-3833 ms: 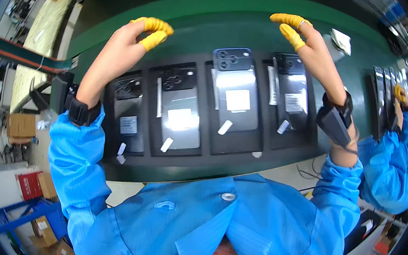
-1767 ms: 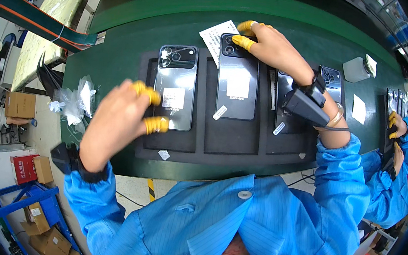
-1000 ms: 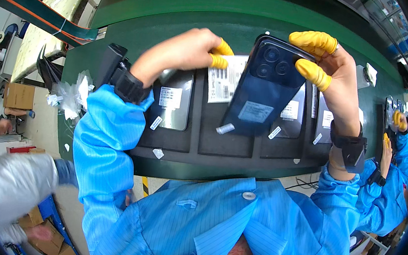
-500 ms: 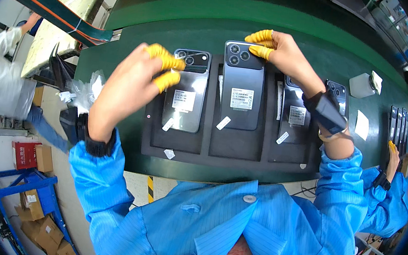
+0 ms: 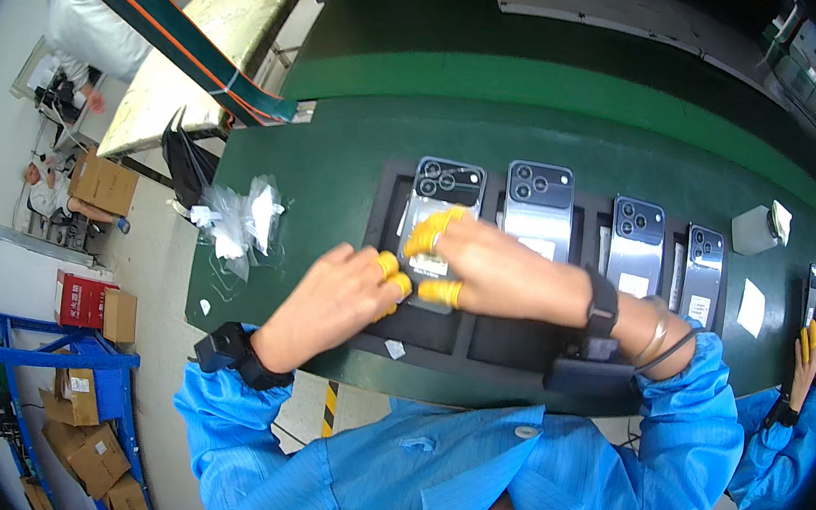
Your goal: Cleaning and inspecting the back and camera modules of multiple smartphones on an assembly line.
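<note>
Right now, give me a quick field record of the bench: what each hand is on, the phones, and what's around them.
left hand: fingertips on lower edge of leftmost phone, yellow finger cots
right hand: reaches across, fingers on same phone's back
leftmost phone: face down in black tray, camera end away from person
other phones: three more face down to the right, nearest
plastic wrap: crumpled, left of tray on green belt
co-worker's hand: far right edge
</note>
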The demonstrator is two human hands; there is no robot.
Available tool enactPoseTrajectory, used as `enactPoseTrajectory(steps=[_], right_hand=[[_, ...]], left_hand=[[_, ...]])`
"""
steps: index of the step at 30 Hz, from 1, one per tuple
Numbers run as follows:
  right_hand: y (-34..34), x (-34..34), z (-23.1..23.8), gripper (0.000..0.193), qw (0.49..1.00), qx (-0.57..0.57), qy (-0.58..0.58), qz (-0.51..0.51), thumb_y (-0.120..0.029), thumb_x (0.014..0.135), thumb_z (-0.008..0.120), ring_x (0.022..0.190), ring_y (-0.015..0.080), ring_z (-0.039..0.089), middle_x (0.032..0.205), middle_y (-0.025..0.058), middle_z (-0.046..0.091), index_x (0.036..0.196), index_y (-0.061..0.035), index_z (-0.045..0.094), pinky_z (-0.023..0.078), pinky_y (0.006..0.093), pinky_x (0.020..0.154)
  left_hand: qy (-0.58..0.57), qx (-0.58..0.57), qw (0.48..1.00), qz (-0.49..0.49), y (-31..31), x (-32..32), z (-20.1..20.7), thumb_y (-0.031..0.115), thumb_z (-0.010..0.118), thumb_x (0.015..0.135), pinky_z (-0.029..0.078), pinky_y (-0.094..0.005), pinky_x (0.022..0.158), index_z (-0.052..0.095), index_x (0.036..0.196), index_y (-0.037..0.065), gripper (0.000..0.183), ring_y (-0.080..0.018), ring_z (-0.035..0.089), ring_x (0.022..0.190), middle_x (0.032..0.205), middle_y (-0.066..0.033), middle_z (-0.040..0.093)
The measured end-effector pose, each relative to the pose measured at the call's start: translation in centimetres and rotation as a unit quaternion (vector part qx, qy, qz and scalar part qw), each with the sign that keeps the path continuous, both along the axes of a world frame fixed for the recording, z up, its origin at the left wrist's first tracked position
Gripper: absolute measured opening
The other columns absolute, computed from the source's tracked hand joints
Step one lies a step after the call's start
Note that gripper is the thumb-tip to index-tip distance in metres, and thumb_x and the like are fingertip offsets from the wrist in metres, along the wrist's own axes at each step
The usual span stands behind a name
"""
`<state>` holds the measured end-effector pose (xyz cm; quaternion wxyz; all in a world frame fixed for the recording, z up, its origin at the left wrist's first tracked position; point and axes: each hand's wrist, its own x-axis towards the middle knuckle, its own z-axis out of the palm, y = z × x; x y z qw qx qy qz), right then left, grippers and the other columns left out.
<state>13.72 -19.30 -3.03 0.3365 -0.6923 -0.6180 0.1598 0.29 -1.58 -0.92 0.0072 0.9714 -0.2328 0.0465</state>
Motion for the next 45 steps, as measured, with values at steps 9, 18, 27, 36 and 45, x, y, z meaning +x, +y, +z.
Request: enactPoseTrajectory(steps=[9, 18, 27, 36, 45], right_hand=[[-0.2, -1.2, -1.1, 0.051, 0.991, 0.021, -0.128, 0.011, -0.031, 0.066, 0.078, 0.097, 0.0303, 0.051, 0.103, 0.0144, 0.055, 0.1, 0.0039, 0.06, 0.048, 0.038, 0.081], [0.2, -0.9, -1.7, 0.051, 0.988, 0.047, -0.144, 0.01, -0.03, 0.063, 0.079, 0.095, 0.0297, 0.051, 0.1, 0.0145, 0.054, 0.096, 0.0035, 0.061, 0.05, 0.0381, 0.076], [0.5, -1.1, -1.1, 0.052, 0.991, 0.012, -0.136, 0.008, -0.032, 0.066, 0.078, 0.097, 0.0306, 0.051, 0.105, 0.0153, 0.055, 0.101, 0.0023, 0.061, 0.046, 0.0374, 0.085], [0.8, 0.3, -1.9, 0.028, 0.994, 0.062, -0.088, -0.031, -0.017, 0.073, 0.069, 0.089, 0.0339, 0.056, 0.088, 0.0173, 0.059, 0.092, 0.0025, 0.06, 0.048, 0.0397, 0.079], [-3.0, 7.0, 5.1, 0.016, 0.893, 0.271, 0.208, -0.291, -0.008, 0.083, 0.067, 0.077, 0.0156, 0.065, 0.086, 0.0098, 0.067, 0.096, 0.001, 0.063, 0.052, 0.0277, 0.071]], left_hand=[[0.015, -0.197, 0.976, 0.095, 0.4, 0.2, 2.2, 0.012, 0.073, 0.07, 0.05, -0.0383, 0.065, 0.058, 0.088, 0.003, 0.025, -0.0304, 0.061, 0.075, 0.081, -0.0123, 0.062], [0.021, -0.064, 0.998, 0.01, -0.6, -0.1, -0.3, 0.013, 0.071, 0.066, 0.049, -0.0356, 0.072, 0.06, 0.083, 0.003, 0.023, -0.0256, 0.057, 0.08, 0.079, -0.0086, 0.058], [0.005, -0.04, 0.998, -0.04, 0.9, 1.0, -0.2, 0.015, 0.071, 0.068, 0.049, -0.0377, 0.06, 0.064, 0.076, 0.004, 0.016, -0.0279, 0.059, 0.067, 0.067, -0.0099, 0.058], [0.032, -0.16, 0.984, 0.07, 0.4, 0.9, 0.6, 0.015, 0.072, 0.073, 0.051, -0.0376, 0.065, 0.06, 0.087, 0.001, 0.023, -0.0335, 0.063, 0.072, 0.078, -0.0145, 0.065], [0.146, -0.038, 0.978, 0.144, -3.1, 1.0, 2.1, 0.025, 0.072, 0.077, 0.051, -0.0385, 0.065, 0.06, 0.085, 0.001, 0.028, -0.0297, 0.065, 0.075, 0.083, -0.0151, 0.066]])
